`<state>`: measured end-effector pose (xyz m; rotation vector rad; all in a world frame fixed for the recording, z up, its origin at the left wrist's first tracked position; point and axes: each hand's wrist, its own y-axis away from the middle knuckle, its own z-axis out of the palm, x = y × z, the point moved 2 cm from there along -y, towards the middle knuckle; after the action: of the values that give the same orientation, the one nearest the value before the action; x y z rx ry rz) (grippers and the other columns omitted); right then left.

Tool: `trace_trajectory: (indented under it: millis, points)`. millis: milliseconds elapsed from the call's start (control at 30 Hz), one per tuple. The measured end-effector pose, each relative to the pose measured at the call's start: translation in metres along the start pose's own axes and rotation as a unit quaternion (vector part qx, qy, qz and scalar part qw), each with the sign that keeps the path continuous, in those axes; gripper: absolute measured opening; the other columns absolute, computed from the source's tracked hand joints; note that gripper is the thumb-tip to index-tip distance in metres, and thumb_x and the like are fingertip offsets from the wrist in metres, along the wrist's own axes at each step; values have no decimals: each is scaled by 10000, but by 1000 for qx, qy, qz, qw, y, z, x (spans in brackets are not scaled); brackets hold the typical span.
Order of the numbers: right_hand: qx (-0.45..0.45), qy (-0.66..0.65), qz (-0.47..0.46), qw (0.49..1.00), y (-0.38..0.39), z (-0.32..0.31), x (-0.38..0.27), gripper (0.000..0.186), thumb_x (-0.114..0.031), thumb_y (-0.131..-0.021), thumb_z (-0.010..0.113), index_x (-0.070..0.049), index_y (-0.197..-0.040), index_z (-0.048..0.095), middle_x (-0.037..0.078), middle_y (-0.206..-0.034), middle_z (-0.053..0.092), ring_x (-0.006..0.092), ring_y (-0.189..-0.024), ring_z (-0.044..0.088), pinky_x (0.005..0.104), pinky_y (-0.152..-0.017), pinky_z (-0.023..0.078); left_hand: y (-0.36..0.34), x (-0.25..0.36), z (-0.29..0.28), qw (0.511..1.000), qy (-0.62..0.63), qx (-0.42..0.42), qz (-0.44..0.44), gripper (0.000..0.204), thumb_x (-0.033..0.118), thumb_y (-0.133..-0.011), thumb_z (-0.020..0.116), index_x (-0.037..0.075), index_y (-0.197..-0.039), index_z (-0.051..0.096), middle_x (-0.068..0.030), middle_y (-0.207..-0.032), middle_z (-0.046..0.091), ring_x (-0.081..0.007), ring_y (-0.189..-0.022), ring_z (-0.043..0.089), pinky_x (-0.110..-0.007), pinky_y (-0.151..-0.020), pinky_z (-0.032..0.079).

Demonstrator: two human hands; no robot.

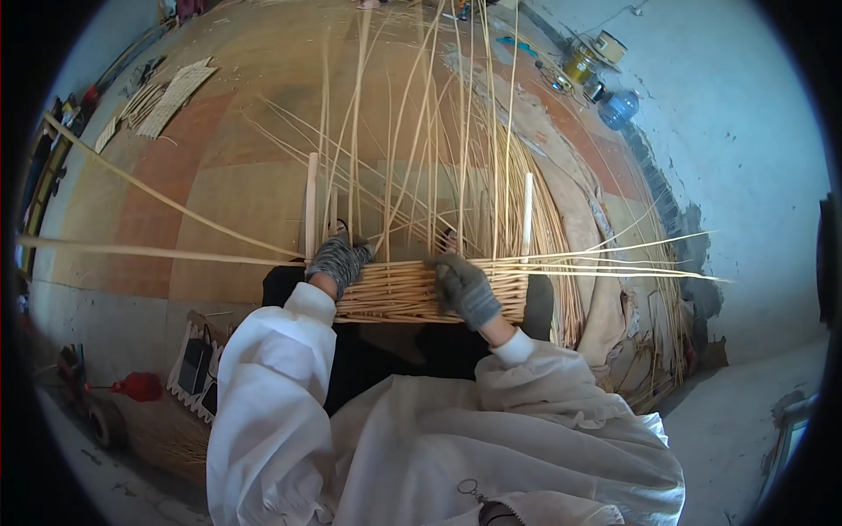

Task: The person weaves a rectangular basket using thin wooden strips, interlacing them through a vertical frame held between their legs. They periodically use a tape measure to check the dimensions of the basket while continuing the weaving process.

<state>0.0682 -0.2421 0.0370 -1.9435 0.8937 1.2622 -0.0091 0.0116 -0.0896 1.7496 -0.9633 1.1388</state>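
A half-woven wicker panel [390,291] lies across my lap, its woven band low and long thin rods standing up from it. My left hand [340,261], in a grey patterned glove, is closed over the band's upper left edge, among the upright rods. Against the right half of the weave sits my right hand [465,289], in a plain grey glove. Its fingers are curled at the top edge and slightly blurred; what they hold is hidden. Pale flat stakes, a left one [311,202] and a right one [527,210], rise at the ends. Loose rods stick out sideways.
A large bundle of rods [561,289] lies on cloth at my right. Woven strips [175,98] rest on the floor at far left. A blue water bottle [619,109] stands by the right wall. At lower left are a red object [139,386] and a wheel [107,425].
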Motion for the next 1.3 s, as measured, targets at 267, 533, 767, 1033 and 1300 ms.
trace_trajectory:
  millis: [267,533,767,1033,1300]
  points:
    - [118,-115,-8,986,-82,-1,-38,126,-80,-916,469,-97,-939,592,44,-755,529,141,-696,555,295,-580,483,12,34,4,987,-127,-47,-86,282,300,-894,549,25,-924,602,-124,-894,601,-205,-836,584,-264,-686,467]
    - [139,26,-152,978,20,-7,28,148,-157,-962,428,-53,-919,524,47,-725,515,157,-679,546,303,-592,469,-6,70,14,921,-369,-41,-117,429,509,-851,517,134,-1033,619,-114,-948,659,-278,-843,639,-349,-722,482]
    - [161,-513,-40,842,29,-62,37,103,17,-808,581,-58,-807,509,92,-769,576,219,-679,579,325,-598,518,16,124,56,930,-287,124,193,495,473,-826,575,54,-1090,598,-189,-992,644,-294,-871,629,-390,-809,479]
    - [117,324,-245,906,-78,-71,14,323,-130,-848,595,4,-1132,521,167,-965,611,229,-849,602,333,-807,496,41,126,129,943,-330,-32,31,440,435,-807,615,50,-1019,632,-189,-972,643,-334,-916,611,-405,-825,466]
    - [242,-237,-19,941,19,-102,30,373,-153,-935,449,1,-1268,379,53,-681,502,165,-617,511,313,-575,472,-14,151,119,921,-350,-149,-79,545,474,-815,587,45,-1151,588,-197,-1027,626,-316,-954,602,-405,-834,456]
